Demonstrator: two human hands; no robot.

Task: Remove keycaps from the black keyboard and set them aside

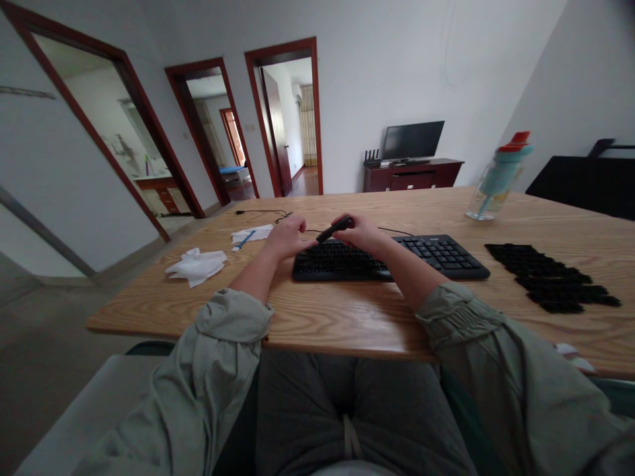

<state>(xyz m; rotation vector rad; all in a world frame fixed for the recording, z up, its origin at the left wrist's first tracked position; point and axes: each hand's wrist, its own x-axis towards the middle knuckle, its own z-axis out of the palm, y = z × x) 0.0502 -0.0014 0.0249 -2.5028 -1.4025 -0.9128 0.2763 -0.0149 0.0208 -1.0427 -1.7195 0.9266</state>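
A black keyboard lies on the wooden table in front of me. My right hand is closed around a slim black handheld tool, held slanted above the keyboard's upper left part; its exact kind is not clear. At the keyboard's left end is my left hand, thumb raised apart from the fingers, which stretch toward the tool's lower tip. Whether they touch the tip I cannot tell. Right of the keyboard, small black pieces that look like keycaps lie in rows.
Crumpled white tissue and a blue-and-white stick on another tissue lie at the left. A black cable runs behind my hands. A clear bottle with a red lid stands at the back right. The table's front edge is near my lap.
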